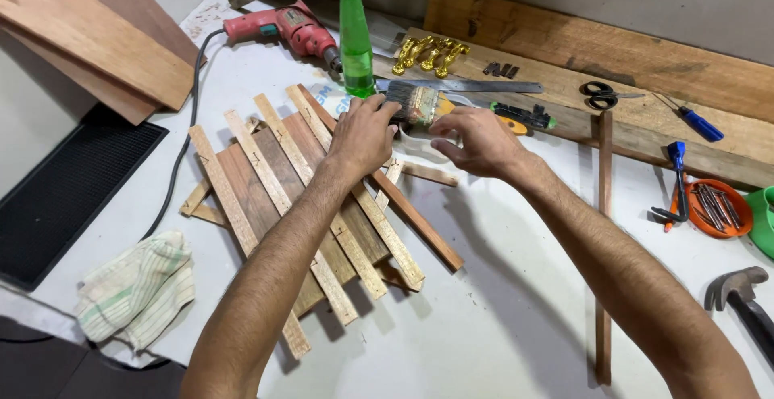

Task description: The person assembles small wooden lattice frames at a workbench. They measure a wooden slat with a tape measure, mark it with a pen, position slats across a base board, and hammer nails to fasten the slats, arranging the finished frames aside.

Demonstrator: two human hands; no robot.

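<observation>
Both hands meet over the far end of a slatted wooden panel (306,205) on the white table (500,334). The left hand (363,135) lies palm down on the upper slats, fingers curled loosely, its fingertips touching the bristles of a paintbrush (421,102) that lies just beyond the panel. The right hand (477,141) hovers beside it, fingers bent and half open around a pale, clear container (423,147); whether it truly grips it is hard to tell. The step looks like readying the brush and its coating before working on the panel. A next move would call for a firm hold on the brush handle, with the other hand steadying the loose slats. Both forearms reach forward from the bottom edge, converging, wrists nearly level. A green bottle (353,36) stands just behind the brush, a red drill (282,28) lies to its left, and a hammer (746,302) rests well apart on the right.
</observation>
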